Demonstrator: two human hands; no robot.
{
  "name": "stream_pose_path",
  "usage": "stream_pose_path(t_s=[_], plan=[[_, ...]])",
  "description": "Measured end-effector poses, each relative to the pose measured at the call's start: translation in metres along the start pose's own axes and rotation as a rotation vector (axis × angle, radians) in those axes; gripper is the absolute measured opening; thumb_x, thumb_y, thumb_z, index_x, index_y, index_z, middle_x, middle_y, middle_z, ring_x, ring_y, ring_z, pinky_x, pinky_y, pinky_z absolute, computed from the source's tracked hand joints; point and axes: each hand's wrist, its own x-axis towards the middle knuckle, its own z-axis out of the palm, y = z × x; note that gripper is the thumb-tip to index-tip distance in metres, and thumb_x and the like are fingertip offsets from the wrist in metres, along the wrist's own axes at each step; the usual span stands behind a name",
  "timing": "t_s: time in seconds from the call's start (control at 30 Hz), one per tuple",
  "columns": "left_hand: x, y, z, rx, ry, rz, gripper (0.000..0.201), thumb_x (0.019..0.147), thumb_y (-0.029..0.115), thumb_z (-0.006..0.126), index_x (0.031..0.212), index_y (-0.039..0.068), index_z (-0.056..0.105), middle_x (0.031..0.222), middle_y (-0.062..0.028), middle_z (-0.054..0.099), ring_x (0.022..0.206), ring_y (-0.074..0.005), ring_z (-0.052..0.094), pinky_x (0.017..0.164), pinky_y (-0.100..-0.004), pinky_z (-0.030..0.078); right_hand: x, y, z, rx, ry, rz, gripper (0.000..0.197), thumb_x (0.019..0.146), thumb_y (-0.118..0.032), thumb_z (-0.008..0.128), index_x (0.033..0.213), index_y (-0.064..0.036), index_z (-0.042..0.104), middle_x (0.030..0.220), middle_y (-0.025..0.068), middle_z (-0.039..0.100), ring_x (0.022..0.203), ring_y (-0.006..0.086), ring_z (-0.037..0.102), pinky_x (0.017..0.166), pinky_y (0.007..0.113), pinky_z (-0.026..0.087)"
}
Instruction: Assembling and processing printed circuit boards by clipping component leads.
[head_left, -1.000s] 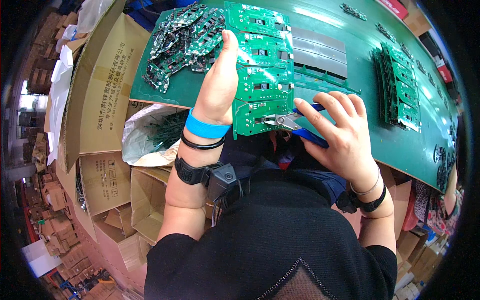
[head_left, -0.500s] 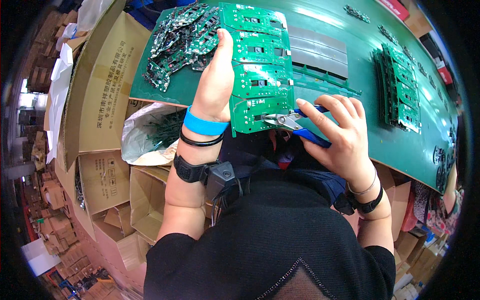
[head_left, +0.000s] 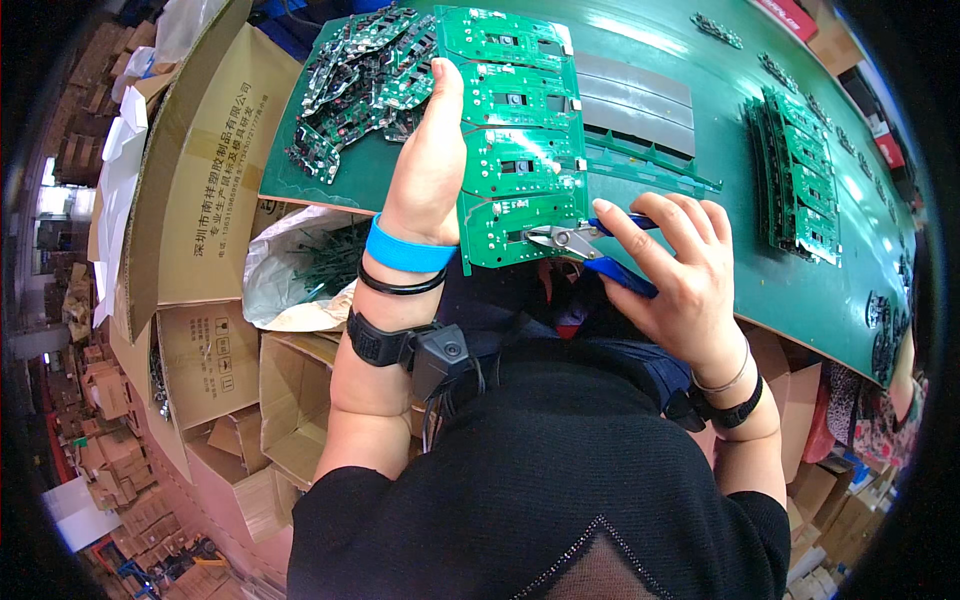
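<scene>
A green circuit board panel [head_left: 520,105], made of several joined boards, is held up in front of me. My left hand [head_left: 432,165] grips its left edge, thumb along the front and the other fingers hidden behind. In my right hand [head_left: 690,270] are blue-handled cutting pliers [head_left: 575,240], with the fingers round the handles. The pliers' jaws reach a dark slot in the lowest board of the panel. Whether the jaws touch the part there, I cannot tell.
Loose cut boards [head_left: 365,80] lie heaped on the green table [head_left: 690,255] at the far left. Grey strips [head_left: 640,105] lie behind the panel, and stacked panels [head_left: 800,180] stand at right. A bag of green scraps [head_left: 335,260] and cardboard boxes [head_left: 205,190] are at left.
Almost nothing differs. The panel and pliers have shifted very slightly left, with both hands keeping their grip.
</scene>
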Motion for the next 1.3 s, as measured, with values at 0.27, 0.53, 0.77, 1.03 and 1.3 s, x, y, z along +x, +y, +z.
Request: stream_pose_path(t_s=[0.27,0.53,0.77,1.03,1.3], plan=[[0.0,-0.002,-0.01,0.054,0.047,0.0,0.071,0.092,0.059,0.017,0.133,0.004,0.037,0.125,-0.0185,0.05,0.109,-0.0344,0.054,0.09,-0.0495,0.046,-0.003,0.003,0.007,0.058,0.073,-0.003,0.056,0.056,-0.018,0.073,0.111,-0.0144,0.06,0.091,0.0047,0.053,0.08,0.0218,0.052,0.069,0.035,0.037],[-0.005,0.002,-0.027,-0.106,-0.048,-0.071,0.075,0.09,0.062,0.012,0.14,0.008,0.026,0.137,-0.0206,0.037,0.12,-0.0389,0.043,0.096,-0.0557,0.038,-0.009,0.018,0.007,0.178,0.256,0.197,0.045,0.061,-0.013,0.073,0.105,-0.009,0.065,0.088,0.0085,0.057,0.079,0.0247,0.055,0.07,0.034,0.042],[-0.011,-0.024,-0.036,-0.501,-0.386,-0.172,0.08,0.087,0.066,0.01,0.141,0.007,0.021,0.139,-0.0245,0.031,0.114,-0.0445,0.047,0.087,-0.0589,0.044,-0.016,0.029,0.021,0.126,0.283,0.336,0.041,0.063,-0.015,0.072,0.104,-0.01,0.065,0.089,0.0095,0.057,0.082,0.0267,0.055,0.072,0.036,0.043],[-0.025,-0.048,-0.024,-0.468,-0.188,-0.081,0.068,0.092,0.057,0.021,0.142,0.012,0.024,0.143,-0.0303,0.013,0.095,-0.0347,0.06,0.068,-0.0433,0.054,-0.015,0.026,0.027,-0.005,0.221,0.305,0.05,0.064,-0.02,0.07,0.112,-0.0135,0.059,0.094,0.0066,0.054,0.085,0.0239,0.052,0.073,0.036,0.038],[-0.014,-0.054,-0.039,-0.637,-0.375,-0.073,0.074,0.091,0.06,0.022,0.143,0.009,0.013,0.139,-0.033,0.022,0.116,-0.0428,0.046,0.079,-0.0521,0.051,-0.042,0.039,0.01,0.074,0.065,0.386,0.059,0.063,-0.019,0.068,0.119,-0.0106,0.052,0.105,0.0094,0.053,0.104,0.0251,0.049,0.098,0.041,0.028]])
